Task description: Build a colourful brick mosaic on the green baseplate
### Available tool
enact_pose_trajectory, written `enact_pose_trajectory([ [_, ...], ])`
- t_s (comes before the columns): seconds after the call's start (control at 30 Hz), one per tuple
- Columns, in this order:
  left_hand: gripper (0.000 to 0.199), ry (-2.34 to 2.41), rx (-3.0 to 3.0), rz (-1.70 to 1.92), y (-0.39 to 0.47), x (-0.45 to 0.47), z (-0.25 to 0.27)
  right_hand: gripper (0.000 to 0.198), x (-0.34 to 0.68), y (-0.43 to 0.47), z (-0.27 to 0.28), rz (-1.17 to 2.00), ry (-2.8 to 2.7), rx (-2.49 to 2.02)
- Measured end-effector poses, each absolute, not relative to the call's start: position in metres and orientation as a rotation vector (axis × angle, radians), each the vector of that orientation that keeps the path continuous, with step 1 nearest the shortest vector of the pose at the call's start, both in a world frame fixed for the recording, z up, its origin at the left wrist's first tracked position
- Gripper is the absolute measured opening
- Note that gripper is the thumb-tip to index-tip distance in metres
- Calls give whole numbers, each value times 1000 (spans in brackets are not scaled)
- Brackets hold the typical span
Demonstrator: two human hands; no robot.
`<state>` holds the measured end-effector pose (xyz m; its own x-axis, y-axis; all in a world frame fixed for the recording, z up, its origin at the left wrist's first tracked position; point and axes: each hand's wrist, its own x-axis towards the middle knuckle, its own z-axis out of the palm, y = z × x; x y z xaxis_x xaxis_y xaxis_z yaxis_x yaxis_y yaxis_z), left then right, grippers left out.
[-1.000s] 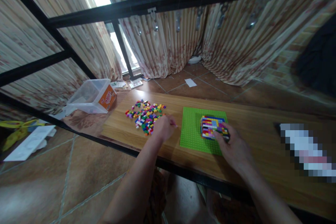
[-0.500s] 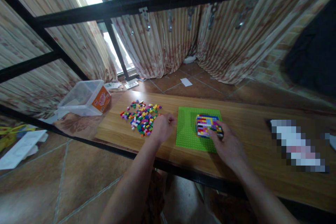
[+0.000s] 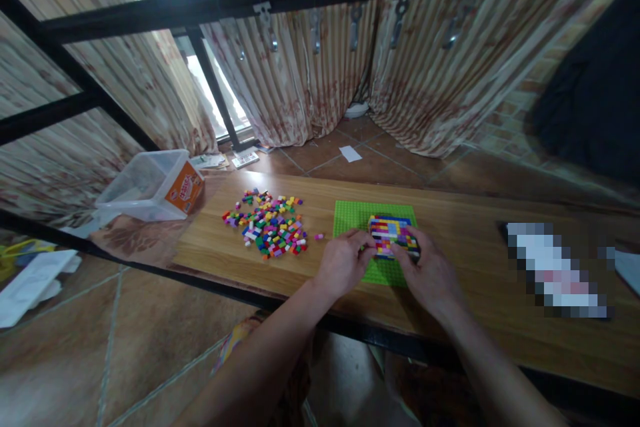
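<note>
A block built of many-coloured toy bricks point(image 3: 393, 228) sits on the green baseplate point(image 3: 347, 215), on the wooden table. My right hand point(image 3: 429, 270) grips the block's right and near sides, thumb at the front and fingers curled around the right edge. At the block's left front corner, my left hand point(image 3: 344, 261) has its fingertips pinched together against it. Whatever lies in that pinch is too small to make out. Left of the baseplate spreads a pile of loose toy bricks point(image 3: 273, 230). One pink brick point(image 3: 319, 237) lies apart from it.
A clear plastic box point(image 3: 135, 190) with an orange label stands beyond the table's left end. A blurred-out flat object point(image 3: 557, 270) lies on the right of the table point(image 3: 475, 233). Black metal bars point(image 3: 220, 7) with hanging clips cross in front of striped curtains point(image 3: 310, 93).
My left hand has moved right, from beside the brick pile to the block's left side. My right hand keeps its hold. The whole view has shifted slightly.
</note>
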<state>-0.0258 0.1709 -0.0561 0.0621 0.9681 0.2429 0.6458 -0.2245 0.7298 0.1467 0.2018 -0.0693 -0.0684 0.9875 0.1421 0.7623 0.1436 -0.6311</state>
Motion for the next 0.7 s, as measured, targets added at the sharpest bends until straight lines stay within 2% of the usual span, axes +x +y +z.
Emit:
enact_pose_trajectory([
  [0.3, 8, 1621, 1943, 1009, 173, -22, -65, 65, 146, 201, -65, 579, -1880, -1702],
  [0.7, 3, 1644, 1944, 1018, 174, -21, -74, 82, 128, 198, -60, 538, -1860, -1865],
])
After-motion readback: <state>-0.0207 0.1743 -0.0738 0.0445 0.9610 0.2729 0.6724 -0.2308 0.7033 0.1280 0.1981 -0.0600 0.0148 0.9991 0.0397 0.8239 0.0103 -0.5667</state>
